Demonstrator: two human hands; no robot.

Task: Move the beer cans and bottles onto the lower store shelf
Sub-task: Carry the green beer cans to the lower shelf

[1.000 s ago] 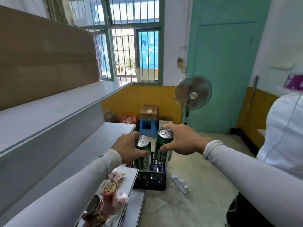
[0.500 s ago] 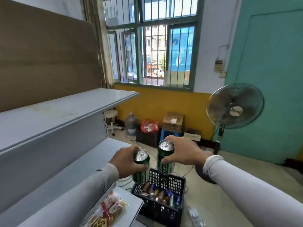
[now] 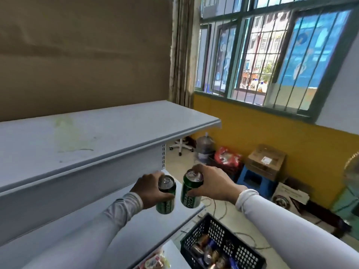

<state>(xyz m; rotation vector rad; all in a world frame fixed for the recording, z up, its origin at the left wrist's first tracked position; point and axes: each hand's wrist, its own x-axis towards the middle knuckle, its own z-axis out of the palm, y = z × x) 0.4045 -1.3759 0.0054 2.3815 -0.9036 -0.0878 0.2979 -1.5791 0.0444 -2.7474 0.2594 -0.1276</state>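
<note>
My left hand (image 3: 149, 188) grips a green beer can (image 3: 166, 197) upright, just above the far end of the lower grey shelf (image 3: 143, 228). My right hand (image 3: 213, 184) grips a second green beer can (image 3: 191, 188) from the side, close beside the first, over the shelf's front edge. Both cans hang in the air, apart from the shelf surface. Below right, a black plastic crate (image 3: 215, 230) on the floor holds several more cans and bottles.
An upper grey shelf (image 3: 93, 133) juts out above the lower one. Snack packets (image 3: 155, 261) lie on a lower ledge at the bottom. Cardboard boxes (image 3: 266, 162), a blue stool (image 3: 254, 179), a water jug (image 3: 204, 148) and cables sit by the yellow wall.
Both hands have carried their cans left and toward the lower shelf. My view has swung left and upward, so the fan has slid to the right edge.
</note>
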